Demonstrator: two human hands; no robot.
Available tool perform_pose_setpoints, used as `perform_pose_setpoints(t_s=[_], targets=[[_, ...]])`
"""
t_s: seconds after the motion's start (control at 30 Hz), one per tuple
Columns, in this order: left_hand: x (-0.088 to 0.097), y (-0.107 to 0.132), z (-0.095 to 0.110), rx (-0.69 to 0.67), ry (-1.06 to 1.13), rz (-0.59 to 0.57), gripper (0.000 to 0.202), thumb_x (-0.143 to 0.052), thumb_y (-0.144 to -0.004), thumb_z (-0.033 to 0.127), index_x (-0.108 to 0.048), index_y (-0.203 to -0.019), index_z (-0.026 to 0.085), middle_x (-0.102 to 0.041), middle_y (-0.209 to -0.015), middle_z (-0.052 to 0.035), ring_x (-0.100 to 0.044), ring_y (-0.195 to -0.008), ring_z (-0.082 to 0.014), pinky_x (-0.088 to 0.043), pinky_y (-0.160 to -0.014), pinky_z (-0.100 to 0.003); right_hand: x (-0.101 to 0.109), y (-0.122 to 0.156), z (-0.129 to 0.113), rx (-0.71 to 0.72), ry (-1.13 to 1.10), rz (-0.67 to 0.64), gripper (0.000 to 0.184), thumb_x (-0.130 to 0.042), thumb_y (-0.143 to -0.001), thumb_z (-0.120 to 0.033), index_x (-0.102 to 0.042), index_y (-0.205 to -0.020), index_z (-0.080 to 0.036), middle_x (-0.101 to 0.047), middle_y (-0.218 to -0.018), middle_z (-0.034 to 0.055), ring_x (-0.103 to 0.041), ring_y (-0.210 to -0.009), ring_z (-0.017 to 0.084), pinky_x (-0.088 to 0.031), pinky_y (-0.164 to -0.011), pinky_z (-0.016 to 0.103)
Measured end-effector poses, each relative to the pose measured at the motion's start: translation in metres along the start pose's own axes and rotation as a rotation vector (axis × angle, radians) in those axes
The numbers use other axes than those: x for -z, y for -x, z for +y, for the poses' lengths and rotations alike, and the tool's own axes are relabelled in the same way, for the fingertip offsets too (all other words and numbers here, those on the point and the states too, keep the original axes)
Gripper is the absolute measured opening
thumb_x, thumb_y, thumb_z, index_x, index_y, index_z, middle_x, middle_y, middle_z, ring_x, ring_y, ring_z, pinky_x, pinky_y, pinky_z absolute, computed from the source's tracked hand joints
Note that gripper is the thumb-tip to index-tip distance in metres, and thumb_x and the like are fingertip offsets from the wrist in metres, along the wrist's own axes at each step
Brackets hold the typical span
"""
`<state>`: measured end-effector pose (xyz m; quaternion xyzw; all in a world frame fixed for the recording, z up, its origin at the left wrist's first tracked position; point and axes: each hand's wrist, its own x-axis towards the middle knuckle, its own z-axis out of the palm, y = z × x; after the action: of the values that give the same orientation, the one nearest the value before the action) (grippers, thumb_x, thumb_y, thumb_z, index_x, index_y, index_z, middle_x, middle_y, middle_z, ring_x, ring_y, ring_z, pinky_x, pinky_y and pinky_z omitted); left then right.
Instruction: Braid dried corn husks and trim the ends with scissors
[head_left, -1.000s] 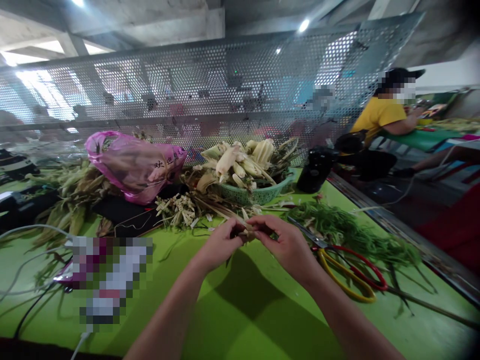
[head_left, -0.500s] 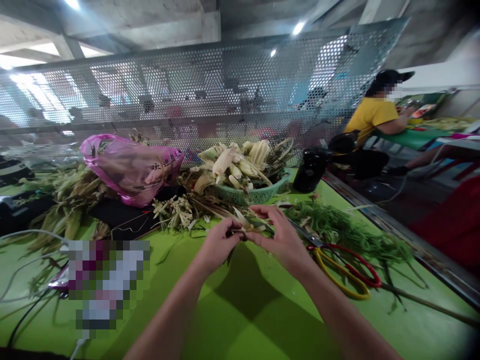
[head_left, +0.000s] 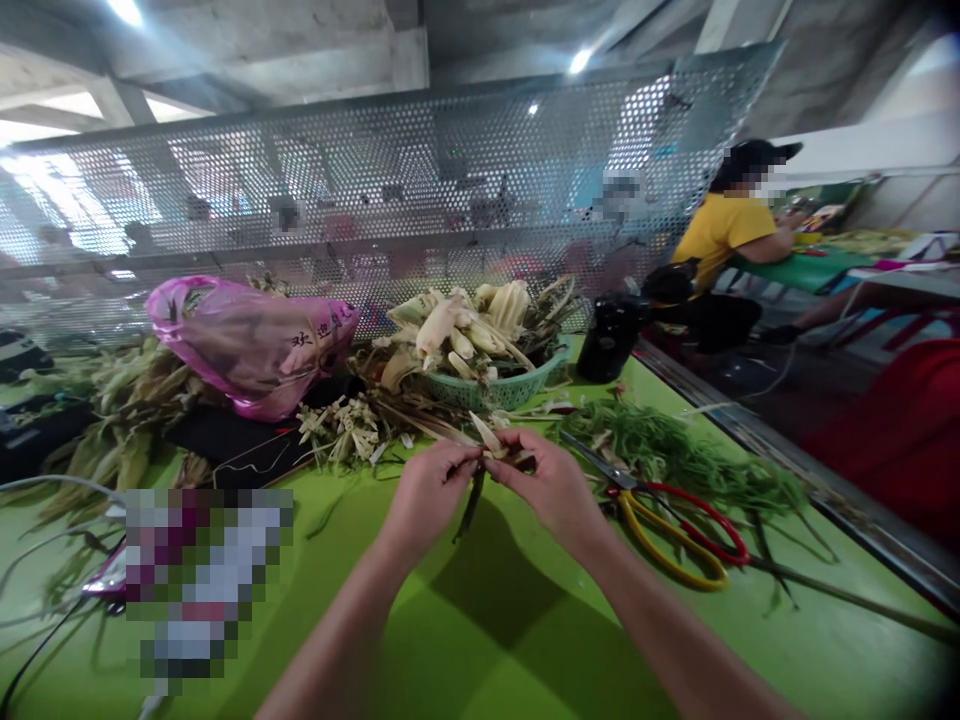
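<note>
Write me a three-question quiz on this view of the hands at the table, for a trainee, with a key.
1. What do the left hand and right hand hold between their fingertips?
2. What colour is the plastic bag? A. green B. pinkish purple C. black
3. True or false: the scissors lie on the table, outside either hand's grip.

Key: 1. Plant strips, one pale piece pointing up. 2. B. 3. True.

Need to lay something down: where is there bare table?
Bare green tabletop shows between the left forearm and right forearm, and from the left forearm to the pixelated items. Crowded: beyond, with basket and pink bag; right, with scissors and green strands.
</note>
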<state>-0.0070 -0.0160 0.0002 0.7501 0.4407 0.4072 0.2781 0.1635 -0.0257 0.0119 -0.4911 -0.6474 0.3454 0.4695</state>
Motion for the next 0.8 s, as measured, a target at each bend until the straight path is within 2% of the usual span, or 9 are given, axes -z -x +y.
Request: perform_pose_setpoints(t_s=[0.2,0.43,0.6,0.7,0.8], targets=[[0.008,0.001,0.008,-0.055,-0.033,-0.055,0.029,-0.048,-0.087,0.017,-0.07,-0.106,0.02,-0.071,-0.099,-0.0064,-0.062,-0.091,-0.018,-0.046,-0.084,-0.028,0.003,-0.001,0.001,-0.08,-0.094,0.056,0.027,-0.069,-0.074,-0.041,-0.062,-0.087,-0.018,-0.061,-0.067,0.001,-0.055,-0.059,0.016,-0.042,-0.054,0.027],[0.016,-0.001,0.004,0.003,-0.043,-0.128,0.023,-0.046,-0.086,0.015,-0.067,-0.096,0.019,-0.068,-0.096,-0.0049,-0.06,-0.09,-0.0181,-0.044,-0.083,-0.029,0.006,-0.002,0.002,-0.104,-0.128,0.094,0.024,-0.069,-0.072,-0.037,-0.062,-0.085,-0.018,-0.06,-0.065,-0.0006,-0.054,-0.057,0.014,-0.04,-0.053,0.026],[0.015,0.001,0.014,0.034,-0.021,-0.207,0.023,-0.043,-0.091,0.029,-0.061,-0.1,0.018,-0.063,-0.108,-0.0082,-0.053,-0.103,-0.0218,-0.039,-0.093,-0.034,0.003,0.001,0.0,0.014,0.017,0.002,0.014,-0.066,-0.078,-0.031,-0.062,-0.084,-0.019,-0.064,-0.072,0.0009,-0.058,-0.063,0.016,-0.045,-0.06,0.027],[0.009,0.002,0.016,0.087,0.17,-0.307,0.025,-0.039,-0.093,0.034,-0.057,-0.094,0.017,-0.06,-0.096,-0.007,-0.052,-0.091,-0.0192,-0.041,-0.084,-0.031,0.0,0.004,-0.001,0.136,0.102,-0.055,0.009,-0.063,-0.08,-0.024,-0.062,-0.088,-0.02,-0.066,-0.081,0.002,-0.061,-0.073,0.017,-0.048,-0.069,0.03],[0.003,0.002,0.012,0.15,0.33,-0.328,0.026,-0.041,-0.092,0.039,-0.053,-0.088,0.016,-0.053,-0.084,-0.0036,-0.047,-0.077,-0.0154,-0.04,-0.072,-0.028,0.001,0.003,-0.003,0.228,0.142,-0.048,0.012,-0.064,-0.079,-0.019,-0.064,-0.091,-0.022,-0.066,-0.09,0.0031,-0.061,-0.082,0.019,-0.048,-0.077,0.033]])
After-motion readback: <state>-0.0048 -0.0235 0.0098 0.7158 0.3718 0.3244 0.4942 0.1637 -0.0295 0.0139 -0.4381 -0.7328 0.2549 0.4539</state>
